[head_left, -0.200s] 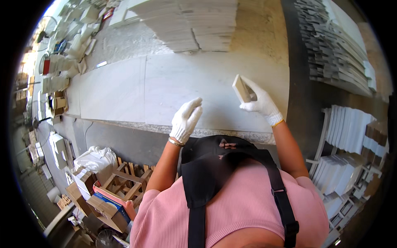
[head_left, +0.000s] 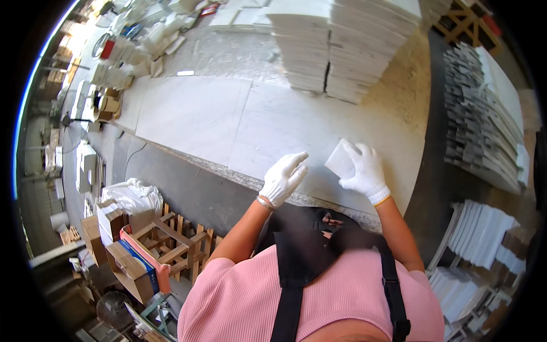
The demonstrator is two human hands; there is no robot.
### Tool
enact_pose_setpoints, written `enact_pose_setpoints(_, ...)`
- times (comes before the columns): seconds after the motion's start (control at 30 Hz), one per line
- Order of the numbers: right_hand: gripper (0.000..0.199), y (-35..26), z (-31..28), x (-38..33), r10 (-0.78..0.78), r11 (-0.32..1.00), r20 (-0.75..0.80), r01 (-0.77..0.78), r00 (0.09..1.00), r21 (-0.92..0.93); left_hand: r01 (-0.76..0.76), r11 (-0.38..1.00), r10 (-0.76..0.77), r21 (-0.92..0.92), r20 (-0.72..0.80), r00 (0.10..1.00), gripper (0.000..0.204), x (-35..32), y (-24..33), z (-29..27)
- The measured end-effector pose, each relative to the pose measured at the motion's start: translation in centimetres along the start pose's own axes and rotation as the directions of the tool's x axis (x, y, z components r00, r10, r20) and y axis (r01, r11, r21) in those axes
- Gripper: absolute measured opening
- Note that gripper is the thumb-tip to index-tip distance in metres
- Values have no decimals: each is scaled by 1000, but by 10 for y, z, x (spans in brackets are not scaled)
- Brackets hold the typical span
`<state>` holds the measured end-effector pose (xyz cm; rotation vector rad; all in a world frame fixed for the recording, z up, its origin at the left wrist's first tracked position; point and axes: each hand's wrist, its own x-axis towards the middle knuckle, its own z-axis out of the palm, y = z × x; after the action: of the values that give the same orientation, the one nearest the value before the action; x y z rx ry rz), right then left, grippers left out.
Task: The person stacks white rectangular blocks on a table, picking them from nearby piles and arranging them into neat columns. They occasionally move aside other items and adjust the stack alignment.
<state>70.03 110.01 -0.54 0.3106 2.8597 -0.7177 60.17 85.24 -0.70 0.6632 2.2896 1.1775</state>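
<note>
- Underfoot, grey floor.
- Across the middle, long white worktop with a rough near edge.
- Beyond it, tall stack of white slabs.
- At right, rack filled with more slabs.
- Lower left, wooden crate beside cardboard box, contents unclear.
- Left grip released, near the tile.
- Right grip grasping white tile over the worktop.
</note>
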Motion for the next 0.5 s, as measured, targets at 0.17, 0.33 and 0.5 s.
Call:
enact_pose_setpoints(0.17,97,-5,19,-18,-24,985,-36,17,999,-171,-20,894,237,447,-436,868,51,5,-67,-37)
enact_pose_setpoints(0.33,98,17,29,-35,15,999,-120,-11,993,36,438,668,-42,602,-558,829,70,20,-146,-62)
enact_pose_setpoints(0.5,94,41,32,-64,383,737,-72,-258,921,625,-13,735,132,678,-124,984,76,64,-88,28)
